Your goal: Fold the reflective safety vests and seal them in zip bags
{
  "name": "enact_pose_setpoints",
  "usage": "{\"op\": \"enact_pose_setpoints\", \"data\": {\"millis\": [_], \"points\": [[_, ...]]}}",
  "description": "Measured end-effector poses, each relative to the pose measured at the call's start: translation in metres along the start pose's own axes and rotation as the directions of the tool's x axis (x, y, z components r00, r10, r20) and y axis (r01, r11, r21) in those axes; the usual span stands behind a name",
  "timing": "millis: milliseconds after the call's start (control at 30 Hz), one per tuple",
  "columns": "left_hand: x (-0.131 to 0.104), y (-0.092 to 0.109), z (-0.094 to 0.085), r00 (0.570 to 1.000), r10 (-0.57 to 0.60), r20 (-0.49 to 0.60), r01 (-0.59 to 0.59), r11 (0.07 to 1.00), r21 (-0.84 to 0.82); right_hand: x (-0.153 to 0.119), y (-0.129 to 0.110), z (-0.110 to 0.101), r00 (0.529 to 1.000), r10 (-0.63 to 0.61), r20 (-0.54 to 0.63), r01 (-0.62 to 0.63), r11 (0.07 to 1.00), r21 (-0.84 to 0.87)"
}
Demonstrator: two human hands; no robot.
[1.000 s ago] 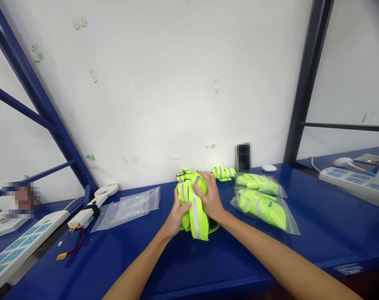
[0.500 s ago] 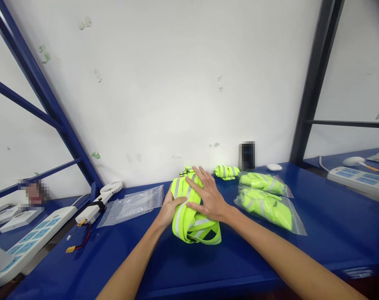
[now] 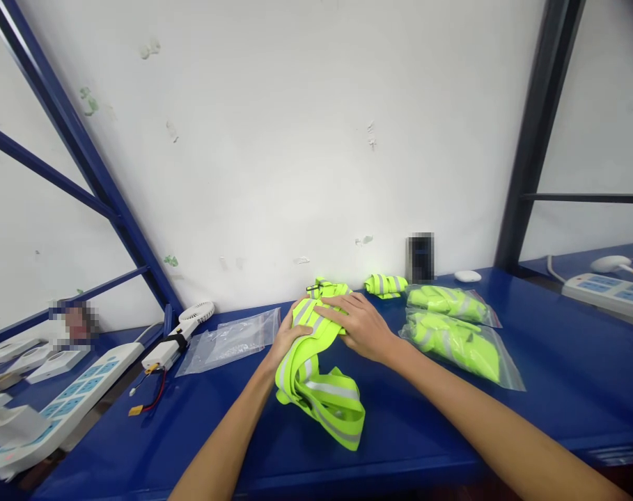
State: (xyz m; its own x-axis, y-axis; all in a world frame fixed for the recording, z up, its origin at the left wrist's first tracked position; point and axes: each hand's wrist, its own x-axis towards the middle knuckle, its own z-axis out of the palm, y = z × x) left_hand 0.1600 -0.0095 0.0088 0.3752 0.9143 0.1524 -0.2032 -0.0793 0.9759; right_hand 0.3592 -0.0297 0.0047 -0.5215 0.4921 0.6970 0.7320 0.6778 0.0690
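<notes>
Loose loops of the yellow-green reflective strap (image 3: 324,393) hang toward the near side of the blue table (image 3: 400,424). Beyond them, the left hand (image 3: 289,339) pinches the strap between thumb and fingers, while the right hand (image 3: 362,325) lays its fingers, close together, over the folded part. Farther back, another rolled strap (image 3: 386,285) sits near the wall (image 3: 295,139).

White wall (image 3: 274,139) with peeling patches; blue tabletop (image 3: 400,431) against it; blue metal frame (image 3: 99,170) at left.
</notes>
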Motion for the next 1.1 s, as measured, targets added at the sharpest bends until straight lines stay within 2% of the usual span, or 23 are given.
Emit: {"op": "enact_pose_setpoints", "data": {"millis": [67, 267, 367, 467, 633, 867, 967, 1100], "points": [[-0.002, 0.0, -0.001, 0.998, 0.041, 0.052, -0.041, 0.999, 0.011, 0.0, 0.002, -0.003, 1.0, -0.027, -0.009, 0.027, 0.999, 0.044], [-0.005, 0.001, -0.005, 0.981, 0.109, 0.161, -0.12, 0.991, 0.061, -0.005, 0.001, 0.0, 0.996, -0.016, 0.087, 0.002, 0.987, 0.16], [-0.006, 0.0, -0.004, 0.966, 0.196, 0.172, -0.227, 0.955, 0.191, -0.006, -0.001, 0.0, 0.995, 0.008, 0.099, -0.026, 0.982, 0.185], [-0.007, -0.002, -0.003, 0.947, 0.262, 0.187, -0.312, 0.887, 0.34, -0.005, -0.004, -0.004, 0.985, 0.089, 0.147, -0.116, 0.975, 0.192], [-0.008, -0.003, -0.003, 0.938, 0.201, 0.283, -0.31, 0.852, 0.422, -0.004, -0.01, -0.007, 0.97, 0.124, 0.211, -0.158, 0.975, 0.156], [-0.008, 0.001, -0.011, 0.933, 0.068, 0.353, -0.269, 0.784, 0.559, -0.009, -0.017, 0.007, 0.946, 0.185, 0.268, -0.239, 0.953, 0.186], [-0.006, 0.002, -0.012, 0.929, 0.06, 0.367, -0.281, 0.758, 0.588, -0.009, -0.016, 0.008, 0.96, 0.165, 0.228, -0.222, 0.942, 0.253], [-0.007, 0.003, -0.011, 0.908, 0.116, 0.404, -0.361, 0.707, 0.608, -0.009, -0.015, 0.006, 0.989, 0.081, 0.127, -0.125, 0.913, 0.389]]}}
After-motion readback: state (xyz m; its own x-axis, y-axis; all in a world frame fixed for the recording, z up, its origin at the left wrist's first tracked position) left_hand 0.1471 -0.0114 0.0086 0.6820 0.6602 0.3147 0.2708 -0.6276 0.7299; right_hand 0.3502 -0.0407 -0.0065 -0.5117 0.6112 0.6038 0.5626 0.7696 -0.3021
